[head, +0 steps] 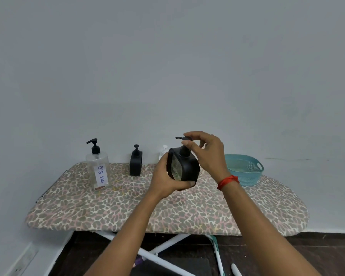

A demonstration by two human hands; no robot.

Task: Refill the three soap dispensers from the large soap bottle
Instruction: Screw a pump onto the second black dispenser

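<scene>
Left hand (163, 176) grips the square black dispenser (188, 166), near upright; right hand (209, 156) pinches its pump (184, 138) (spout pointing left). Behind, on the ironing board (127, 206): dish-soap bottle (97, 166), small dispenser (136, 162), basket (245, 170).

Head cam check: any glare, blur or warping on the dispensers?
Head view: even light, no glare; wide-angle lens bows the leopard-print ironing board; black square pump dispenser, held by left hand and right hand, looks sharp; label legible on clear plastic pump bottle.

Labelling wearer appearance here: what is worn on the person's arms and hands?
Both forearms are bare, with no sleeves in view. The left hand wears nothing visible. The right hand is ungloved; a red thread bracelet with loose ends circles its wrist.
</scene>
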